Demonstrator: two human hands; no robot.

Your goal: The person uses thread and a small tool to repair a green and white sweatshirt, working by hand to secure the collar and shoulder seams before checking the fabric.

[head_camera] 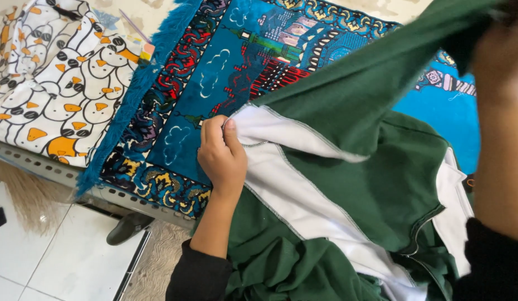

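While the head view looks down over a low surface, the left hand (221,157) sits at the centre of the frame with its fingers pinched on the edge of a green garment (376,184), at the corner where a white panel (292,189) with grey stitching meets the green cloth. The thumb lies on top of that edge and the other fingers curl under it.

Filling the right half of the frame, the green garment runs from the upper right corner down to the bottom edge, bunched in folds at the bottom centre. A zipper (423,228) shows in the lower right, beside a second strip of white.

Close to the lens at the right edge, the right hand (501,72) is large and blurred; it is raised against the lifted green cloth in the upper right, yet I cannot tell whether its fingers grip it.

Under the garment lies a blue patterned rug (214,83) with a fringed edge. At the upper left lies a white cloth printed with penguins (58,83). White floor tiles (64,251) fill the lower left.
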